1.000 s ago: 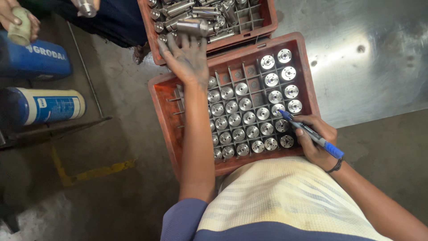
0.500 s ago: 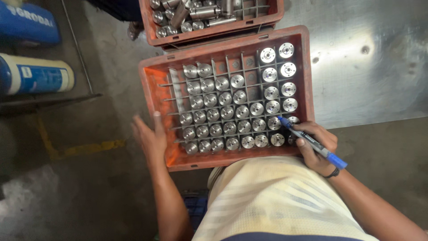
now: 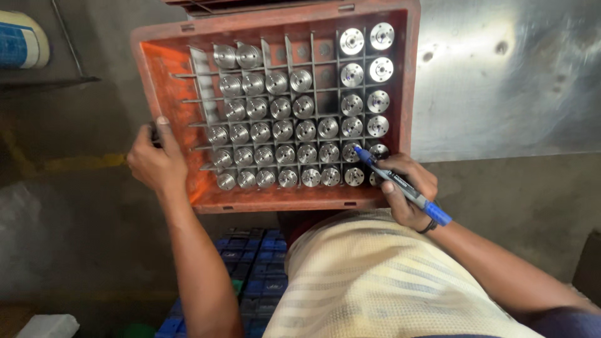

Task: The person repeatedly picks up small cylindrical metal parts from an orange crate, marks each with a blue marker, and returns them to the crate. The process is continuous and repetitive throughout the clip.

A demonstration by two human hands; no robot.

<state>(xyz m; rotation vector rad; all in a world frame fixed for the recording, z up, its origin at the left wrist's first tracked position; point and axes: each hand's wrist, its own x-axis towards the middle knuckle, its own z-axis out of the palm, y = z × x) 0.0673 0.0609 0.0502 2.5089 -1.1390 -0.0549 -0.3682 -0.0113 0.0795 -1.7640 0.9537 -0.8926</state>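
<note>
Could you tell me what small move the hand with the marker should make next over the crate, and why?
Probably a short shift of the blue marker tip to the neighbouring metal part in the front row. The right hand holds its tip at the near right corner of the orange crate, just above a part, while the left hand grips the crate's left wall and steadies it.

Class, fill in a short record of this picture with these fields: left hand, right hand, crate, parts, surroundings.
left hand: the left hand grips the crate's left wall
right hand: the right hand holds a blue marker, tip over the bottom-right parts
crate: orange crate with a divider grid inside
parts: round metal parts stand one per cell; some upper cells are empty
surroundings: a metal sheet to the right; a blue crate below
</note>
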